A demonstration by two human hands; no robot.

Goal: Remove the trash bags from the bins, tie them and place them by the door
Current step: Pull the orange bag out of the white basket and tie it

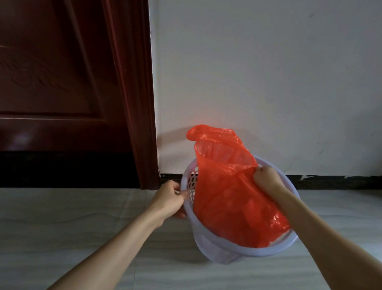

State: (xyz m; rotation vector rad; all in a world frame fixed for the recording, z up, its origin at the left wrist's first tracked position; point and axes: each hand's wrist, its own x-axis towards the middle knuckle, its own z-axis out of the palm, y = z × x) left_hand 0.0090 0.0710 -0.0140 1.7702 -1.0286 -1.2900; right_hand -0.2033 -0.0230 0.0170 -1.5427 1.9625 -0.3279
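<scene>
Thin glossy plastic bag (232,194), perforated matt plastic bin (234,249), glossy wooden door (54,65).

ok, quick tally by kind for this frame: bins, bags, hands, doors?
Bins: 1, a pale lavender perforated bin, held by the left hand at its rim
Trash bags: 1, a red bag, gripped by the right hand, partly out of the bin
Hands: 2, left hand and right hand
Doors: 1, a dark wooden door
Total: 5

White wall (271,71) fills twelve to three o'clock, faintly scuffed. Dark skirting strip (342,179) runs along its base at three o'clock. Pale marbled floor tiles (64,226) span four through eight o'clock.
</scene>
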